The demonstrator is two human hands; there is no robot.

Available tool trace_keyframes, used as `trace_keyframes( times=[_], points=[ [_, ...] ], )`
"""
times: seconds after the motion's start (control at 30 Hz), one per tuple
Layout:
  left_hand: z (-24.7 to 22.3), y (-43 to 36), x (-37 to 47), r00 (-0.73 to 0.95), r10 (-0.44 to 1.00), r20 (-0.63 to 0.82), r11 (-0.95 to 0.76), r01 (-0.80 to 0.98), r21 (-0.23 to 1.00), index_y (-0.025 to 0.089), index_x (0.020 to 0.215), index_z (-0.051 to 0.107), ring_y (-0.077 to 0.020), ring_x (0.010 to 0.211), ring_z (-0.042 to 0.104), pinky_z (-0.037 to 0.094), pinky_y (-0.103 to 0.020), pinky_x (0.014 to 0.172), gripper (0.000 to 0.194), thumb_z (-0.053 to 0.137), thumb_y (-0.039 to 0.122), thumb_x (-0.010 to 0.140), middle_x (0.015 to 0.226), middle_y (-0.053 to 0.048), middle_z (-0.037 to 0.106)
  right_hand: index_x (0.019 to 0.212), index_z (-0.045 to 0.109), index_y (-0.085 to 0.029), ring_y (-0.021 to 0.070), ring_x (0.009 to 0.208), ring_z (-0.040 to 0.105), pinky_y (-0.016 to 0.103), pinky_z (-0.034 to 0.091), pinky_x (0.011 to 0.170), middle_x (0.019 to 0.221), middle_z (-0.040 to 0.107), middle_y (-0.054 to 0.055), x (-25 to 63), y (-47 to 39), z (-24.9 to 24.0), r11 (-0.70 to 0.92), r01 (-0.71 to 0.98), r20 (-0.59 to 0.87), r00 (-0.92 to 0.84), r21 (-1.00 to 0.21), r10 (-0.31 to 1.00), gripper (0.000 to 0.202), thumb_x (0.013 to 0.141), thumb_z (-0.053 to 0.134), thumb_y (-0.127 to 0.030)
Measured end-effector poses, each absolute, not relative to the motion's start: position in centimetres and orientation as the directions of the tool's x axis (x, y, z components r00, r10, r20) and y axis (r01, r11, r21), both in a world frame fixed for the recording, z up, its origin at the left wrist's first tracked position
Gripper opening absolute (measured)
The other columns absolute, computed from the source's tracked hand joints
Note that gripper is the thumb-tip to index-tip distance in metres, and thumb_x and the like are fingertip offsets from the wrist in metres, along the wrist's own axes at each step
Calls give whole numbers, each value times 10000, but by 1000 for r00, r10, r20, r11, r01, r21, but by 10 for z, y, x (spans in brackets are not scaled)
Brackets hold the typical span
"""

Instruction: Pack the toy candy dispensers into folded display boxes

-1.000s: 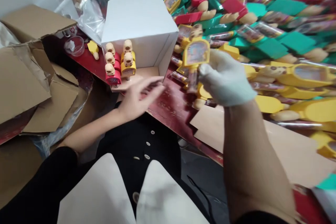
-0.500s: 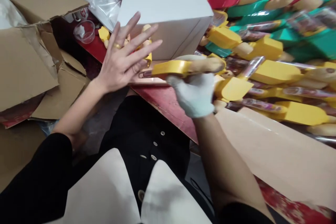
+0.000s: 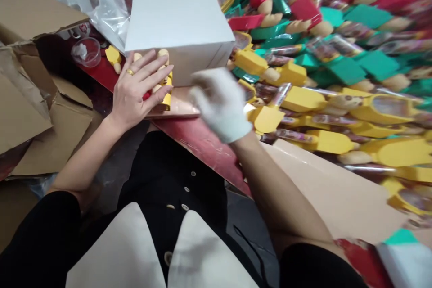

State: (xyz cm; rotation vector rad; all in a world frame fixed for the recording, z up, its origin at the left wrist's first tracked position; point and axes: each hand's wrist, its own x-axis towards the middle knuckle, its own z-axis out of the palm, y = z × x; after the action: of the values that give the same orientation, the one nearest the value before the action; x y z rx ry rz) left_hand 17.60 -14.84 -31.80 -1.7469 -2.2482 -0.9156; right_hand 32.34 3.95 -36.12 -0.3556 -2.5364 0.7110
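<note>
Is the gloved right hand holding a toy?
No, the gloved right hand looks empty, blurred, beside the white box.

White box [image 3: 178,13]: matt, smooth card.
Right hand [image 3: 221,103]: white knit cloth glove.
Toys [image 3: 300,99]: glossy plastic.
Torn carton [image 3: 33,94], nine o'clock: rough brown cardboard.
Bench [image 3: 202,139]: glossy red.

left hand [image 3: 135,90] now pressed on boxed toys [image 3: 162,87], gloved right hand [image 3: 221,103] emptied

White box [image 3: 178,13]; yellow, red, green toys [image 3: 303,99]; white-gloved right hand [image 3: 221,103].
</note>
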Motion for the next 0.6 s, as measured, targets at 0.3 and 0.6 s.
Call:
trace_keyframes(
  times=[0.3, 0.6],
  points=[
    [-311, -147, 198, -226, 791, 569, 127, 970, 209, 325, 1482, 496, -287, 1534, 383, 103, -618, 1306, 565, 498, 607, 992, 1581, -17, 496, 1236, 707, -74, 273, 1215, 608, 404, 429, 961, 1294, 653, 237, 312, 200, -352, 661, 700, -97, -702, -270, 705, 387, 929, 574, -267],
    [-305, -166, 198, -259, 660, 706, 102, 961, 258, 381, 1398, 571, -301, 1469, 451, 255, -657, 1253, 410, 576, 445, 993, 1528, 55, 554, 1139, 763, -62, 344, 1164, 662, 488, 456, 904, 1217, 680, 293, 409, 247, -318, 420, 827, 158, -389, -375, 907, 412, 889, 705, -385]
  ],
)
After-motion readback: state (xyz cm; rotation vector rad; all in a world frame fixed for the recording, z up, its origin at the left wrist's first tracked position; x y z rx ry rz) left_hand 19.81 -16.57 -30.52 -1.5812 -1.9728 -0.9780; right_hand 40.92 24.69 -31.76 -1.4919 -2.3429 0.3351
